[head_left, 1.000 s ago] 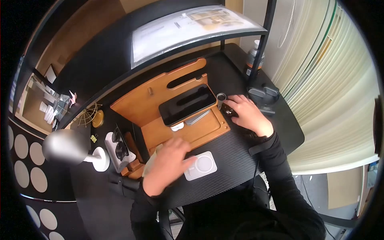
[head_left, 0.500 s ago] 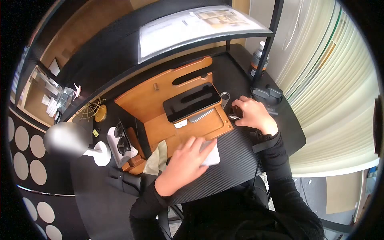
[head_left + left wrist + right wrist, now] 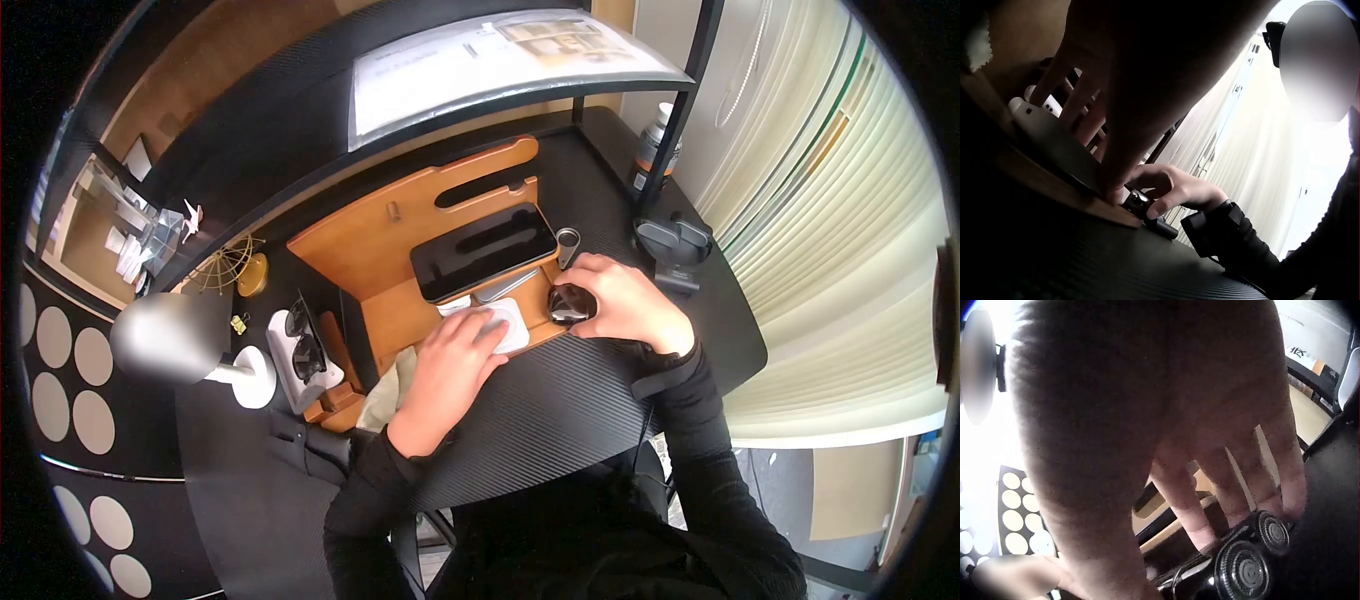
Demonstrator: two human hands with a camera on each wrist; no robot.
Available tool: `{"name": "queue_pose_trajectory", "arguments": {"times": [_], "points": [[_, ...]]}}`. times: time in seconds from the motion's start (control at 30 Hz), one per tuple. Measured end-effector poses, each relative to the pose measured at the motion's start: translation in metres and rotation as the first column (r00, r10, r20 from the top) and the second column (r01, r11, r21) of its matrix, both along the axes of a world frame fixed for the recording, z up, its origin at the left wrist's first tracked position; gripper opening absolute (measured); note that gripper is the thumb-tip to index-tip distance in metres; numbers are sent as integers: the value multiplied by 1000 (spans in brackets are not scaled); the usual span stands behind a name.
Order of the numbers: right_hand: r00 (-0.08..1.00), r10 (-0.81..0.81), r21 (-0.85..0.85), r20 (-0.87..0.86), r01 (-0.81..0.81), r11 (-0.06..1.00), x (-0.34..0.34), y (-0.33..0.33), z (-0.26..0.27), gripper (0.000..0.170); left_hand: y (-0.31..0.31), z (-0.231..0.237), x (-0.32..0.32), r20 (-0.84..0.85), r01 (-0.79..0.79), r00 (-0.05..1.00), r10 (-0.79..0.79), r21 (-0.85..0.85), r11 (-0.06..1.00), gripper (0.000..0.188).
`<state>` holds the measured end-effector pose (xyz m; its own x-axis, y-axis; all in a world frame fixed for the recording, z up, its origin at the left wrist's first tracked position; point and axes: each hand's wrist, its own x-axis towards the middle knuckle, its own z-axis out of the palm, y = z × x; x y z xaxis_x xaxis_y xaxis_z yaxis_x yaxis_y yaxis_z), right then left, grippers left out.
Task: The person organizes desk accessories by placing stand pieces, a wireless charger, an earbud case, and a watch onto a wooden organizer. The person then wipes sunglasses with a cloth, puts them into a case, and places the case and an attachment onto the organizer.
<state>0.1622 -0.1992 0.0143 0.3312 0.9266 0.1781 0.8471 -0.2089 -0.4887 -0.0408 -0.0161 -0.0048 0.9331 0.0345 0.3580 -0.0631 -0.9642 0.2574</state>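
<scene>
In the head view my left hand [image 3: 440,375] holds a white rounded flat pad with a ring mark, like a magnetic power bank [image 3: 514,330], over the front of a wooden desk organizer [image 3: 350,262]. The left wrist view has the pad [image 3: 1054,134] between thumb and fingers, close over the wooden edge. My right hand [image 3: 632,308] grips a dark electric shaver [image 3: 571,304] at the organizer's right front corner. Its round shaving heads [image 3: 1242,575] show in the right wrist view. A black phone [image 3: 484,252] leans on the organizer, with a white earbud case [image 3: 454,304] below it.
A metal ring-ended tool [image 3: 568,244] lies right of the phone, and a black folded device [image 3: 672,240] further right. Left stand a cloth [image 3: 385,400], sunglasses [image 3: 306,352] on a white case and a lamp [image 3: 254,378]. A shelf bar [image 3: 500,98] crosses behind.
My left hand has picked the white pad up from the desk and brought it over the organizer's front. My right hand has moved the shaver left to the organizer's right corner.
</scene>
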Motion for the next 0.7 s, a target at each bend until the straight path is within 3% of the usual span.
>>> {"name": "queue_pose_trajectory", "arguments": {"times": [0.13, 0.23, 0.3, 0.37, 0.6, 0.7], "points": [[995, -68, 26, 76, 66, 997, -13, 8, -6, 56, -4, 5, 0, -50, -70, 996, 68, -54, 996, 33], [996, -87, 57, 12, 86, 995, -21, 17, -11, 55, -8, 4, 2, -41, -105, 994, 103, -46, 993, 32], [996, -75, 14, -48, 76, 997, -24, 16, -5, 56, -10, 4, 3, -29, -128, 991, 127, -35, 991, 31], [998, 50, 143, -47, -43, 989, -20, 15, -13, 55, -11, 3, 4, -23, -162, 987, 162, -8, 987, 33], [993, 74, 156, -91, -59, 986, -11, 16, -17, 57, -11, 2, 0, -77, -125, 989, 127, 32, 992, 34], [995, -41, 153, -88, 54, 987, -13, 16, -15, 55, -10, -2, -3, -80, -60, 995, 60, 13, 998, 40]]}}
